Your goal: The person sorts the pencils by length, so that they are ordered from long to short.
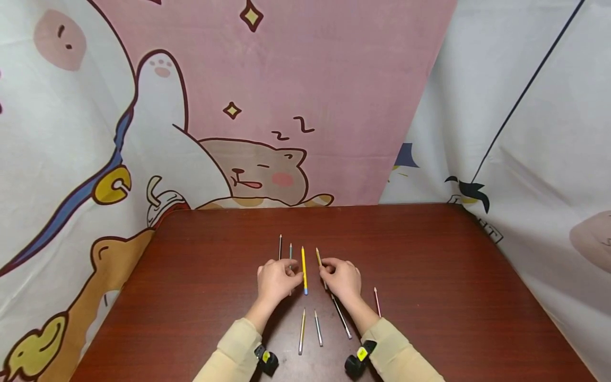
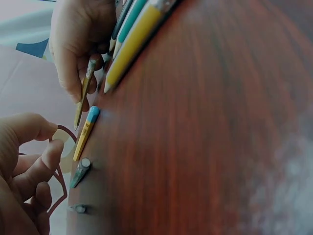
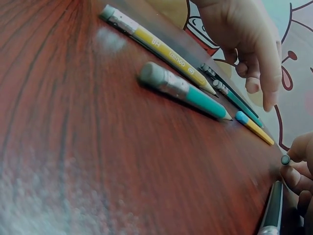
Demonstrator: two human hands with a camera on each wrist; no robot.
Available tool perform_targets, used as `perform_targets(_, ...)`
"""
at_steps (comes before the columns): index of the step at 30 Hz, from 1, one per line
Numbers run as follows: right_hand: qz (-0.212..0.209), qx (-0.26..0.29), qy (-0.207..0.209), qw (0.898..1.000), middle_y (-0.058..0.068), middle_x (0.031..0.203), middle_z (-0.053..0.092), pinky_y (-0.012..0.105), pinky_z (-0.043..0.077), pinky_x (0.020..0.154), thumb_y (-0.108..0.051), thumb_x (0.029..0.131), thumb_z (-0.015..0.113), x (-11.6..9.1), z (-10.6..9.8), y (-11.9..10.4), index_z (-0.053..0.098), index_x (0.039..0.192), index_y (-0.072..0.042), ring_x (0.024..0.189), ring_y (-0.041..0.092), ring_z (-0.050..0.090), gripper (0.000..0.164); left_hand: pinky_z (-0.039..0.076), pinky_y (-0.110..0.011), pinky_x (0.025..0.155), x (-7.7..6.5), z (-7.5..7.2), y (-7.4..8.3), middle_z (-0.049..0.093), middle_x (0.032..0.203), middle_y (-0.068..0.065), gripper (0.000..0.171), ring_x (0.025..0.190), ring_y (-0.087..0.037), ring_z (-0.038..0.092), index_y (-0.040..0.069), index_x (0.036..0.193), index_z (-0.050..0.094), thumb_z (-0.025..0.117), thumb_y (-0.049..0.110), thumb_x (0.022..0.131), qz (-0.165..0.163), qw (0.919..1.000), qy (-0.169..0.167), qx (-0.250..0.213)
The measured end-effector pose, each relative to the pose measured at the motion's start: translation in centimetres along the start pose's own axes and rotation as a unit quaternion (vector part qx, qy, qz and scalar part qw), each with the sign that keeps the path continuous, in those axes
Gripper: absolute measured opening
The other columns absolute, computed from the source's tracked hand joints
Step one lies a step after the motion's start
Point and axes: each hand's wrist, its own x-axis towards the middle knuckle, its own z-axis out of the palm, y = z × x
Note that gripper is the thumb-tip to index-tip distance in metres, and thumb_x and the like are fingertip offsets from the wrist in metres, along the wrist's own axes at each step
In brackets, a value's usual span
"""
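Lower centre: right hand [image 1: 341,278] pinches a yellow pencil [image 1: 319,257]; left hand [image 1: 276,279] loose, empty. Pencil likely light, stiff; best gripped mid-barrel.

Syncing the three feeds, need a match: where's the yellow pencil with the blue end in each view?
Head: blue-ended pencil in the lower middle, blue end toward the bottom edge.
Left wrist: blue-ended pencil left of centre, blue end up.
Right wrist: blue-ended pencil right of centre, blue end toward upper left.
Shared landmark: right hand pinching another pencil; right of it in head, above it in left wrist, below right in right wrist.
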Motion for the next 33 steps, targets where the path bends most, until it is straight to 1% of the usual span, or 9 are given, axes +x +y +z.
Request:
perform_targets(8,0.005,-0.008,0.003,1.000,-0.016,0.067,0.062,0.040,0.042,0.070,-0.026,0.081,0.073,0.0,0.2,-0.2,0.079,0.100,-0.018,0.076,0.019,0.060,0.021,0.038,-0.040,0.076,-0.2,-0.4,-0.3,0.064,0.061,0.020,0.032,0.079,-0.015,0.060,0.012,0.103,0.077,0.077,0.028,0.075,0.008,0.9999,-0.007,-0.010)
perform_targets(15,-0.013,-0.029,0.007,0.999,-0.017,0.064,0.057,0.038,0.040,0.067,-0.027,0.079,0.075,0.0,0.6,-0.2,0.078,0.101,-0.019,0.069,0.016,0.056,0.023,0.038,-0.041,0.077,-0.4,-0.7,-0.4,0.062,0.060,0.022,0.033,0.079,-0.015,0.059,0.011,0.105,0.077,0.078,0.030,0.077,0.004,0.9998,-0.015,-0.009)
perform_targets(21,-0.014,-0.026,0.001,1.000,-0.017,0.065,0.060,0.037,0.039,0.067,-0.027,0.079,0.076,0.1,0.6,-0.1,0.079,0.101,-0.020,0.069,0.015,0.057,0.023,0.039,-0.042,0.078,-0.8,-0.7,-0.3,0.061,0.059,0.022,0.033,0.079,-0.015,0.060,0.011,0.105,0.077,0.077,0.029,0.077,0.005,0.9997,-0.019,-0.012)
perform_targets(33,-0.009,-0.025,-0.006,1.000,-0.017,0.066,0.061,0.038,0.040,0.069,-0.030,0.080,0.076,0.1,0.7,0.0,0.079,0.102,-0.021,0.069,0.016,0.057,0.024,0.039,-0.042,0.081,-1.5,-0.8,-0.2,0.058,0.055,0.024,0.034,0.082,-0.015,0.061,0.012,0.107,0.076,0.077,0.030,0.078,-0.005,0.9994,-0.029,-0.020)
